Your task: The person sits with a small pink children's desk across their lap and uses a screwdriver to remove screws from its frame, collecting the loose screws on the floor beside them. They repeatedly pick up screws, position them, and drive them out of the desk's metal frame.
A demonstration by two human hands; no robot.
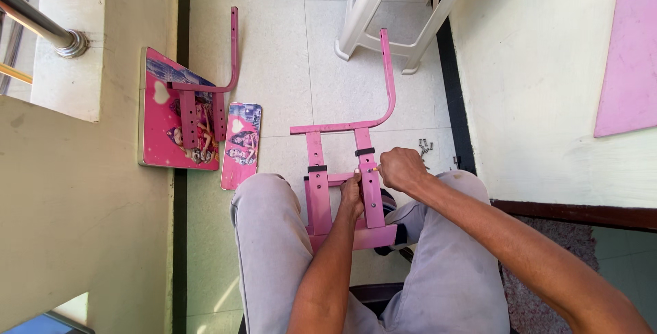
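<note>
Head view | both hands' fingers grip pink frame [342, 170] | screws [426, 147], white stool [404, 5] beyond

No packages, signs or screens here. Nearest to a label: printed picture facings on two pink boards on the floor, left of the seated person. Large square board [164, 111], cartoon figures and a white heart, purple band on top. Small narrow board [241, 144] just beside it, same pink print.
</note>
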